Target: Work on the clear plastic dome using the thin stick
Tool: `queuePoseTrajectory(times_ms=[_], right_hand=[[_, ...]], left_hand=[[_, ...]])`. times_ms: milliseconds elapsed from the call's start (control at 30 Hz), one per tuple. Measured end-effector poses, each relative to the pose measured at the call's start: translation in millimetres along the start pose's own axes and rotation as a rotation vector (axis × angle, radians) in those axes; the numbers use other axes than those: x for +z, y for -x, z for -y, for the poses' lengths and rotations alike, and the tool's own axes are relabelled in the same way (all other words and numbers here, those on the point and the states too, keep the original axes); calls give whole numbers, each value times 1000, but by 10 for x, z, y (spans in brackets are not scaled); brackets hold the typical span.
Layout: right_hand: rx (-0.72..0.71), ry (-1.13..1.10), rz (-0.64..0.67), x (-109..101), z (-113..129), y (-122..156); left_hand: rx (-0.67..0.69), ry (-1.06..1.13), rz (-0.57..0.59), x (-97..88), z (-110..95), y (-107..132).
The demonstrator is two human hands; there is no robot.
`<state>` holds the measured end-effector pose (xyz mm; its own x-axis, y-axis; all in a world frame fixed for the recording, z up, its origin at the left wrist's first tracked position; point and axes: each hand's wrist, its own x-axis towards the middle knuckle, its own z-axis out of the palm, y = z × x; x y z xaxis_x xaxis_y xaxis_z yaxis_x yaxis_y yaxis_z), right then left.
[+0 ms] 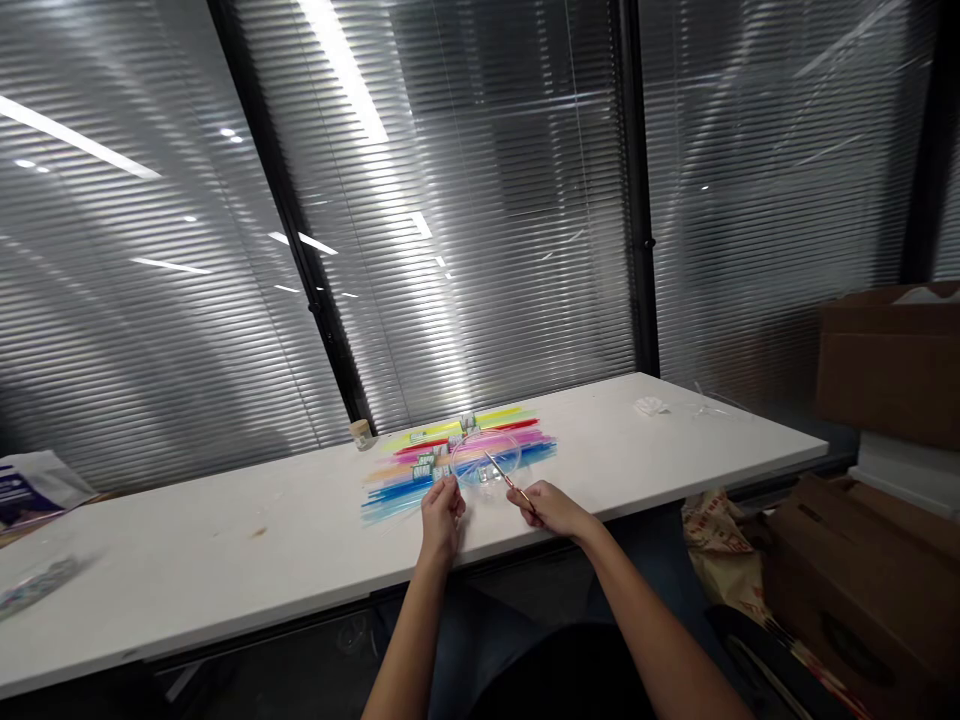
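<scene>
My left hand (442,508) is closed near the front edge of the table, its fingertips pinching a thin, clear loop (519,458) that looks like a coil of plastic cord or tubing. The loop stands out over several bundles of coloured strands (397,490) in yellow, red, pink, orange and blue, with small printed labels around their middles. To the right, my right hand (551,507) is wrapped around slim scissors (498,468) with copper-coloured handles. Their tips point up and left, within the loop's outline; contact between them cannot be made out.
The white table (315,540) runs along a wall of blinds. A small beige-lidded jar (361,432) stands at its back edge. Crumpled white material (651,406) lies on the right. A clear packet (37,588) is at far left. Cardboard boxes (892,370) stand right of the table.
</scene>
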<state>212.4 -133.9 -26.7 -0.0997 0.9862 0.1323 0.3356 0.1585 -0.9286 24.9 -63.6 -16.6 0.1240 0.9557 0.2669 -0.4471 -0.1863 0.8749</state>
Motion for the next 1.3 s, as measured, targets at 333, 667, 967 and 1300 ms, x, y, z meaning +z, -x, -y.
queuePoseTrajectory(times_ms=[333, 667, 967, 1300], right_hand=[[14, -12, 3, -4, 36, 7], [-4, -19, 8, -8, 12, -11], [9, -62, 21, -8, 43, 2], [11, -35, 20, -5, 60, 11]], left_hand=[[-6, 12, -3, -1, -7, 11], [-9, 9, -12, 11, -17, 13], [10, -16, -6, 14, -22, 15], [10, -15, -11, 18, -12, 0]])
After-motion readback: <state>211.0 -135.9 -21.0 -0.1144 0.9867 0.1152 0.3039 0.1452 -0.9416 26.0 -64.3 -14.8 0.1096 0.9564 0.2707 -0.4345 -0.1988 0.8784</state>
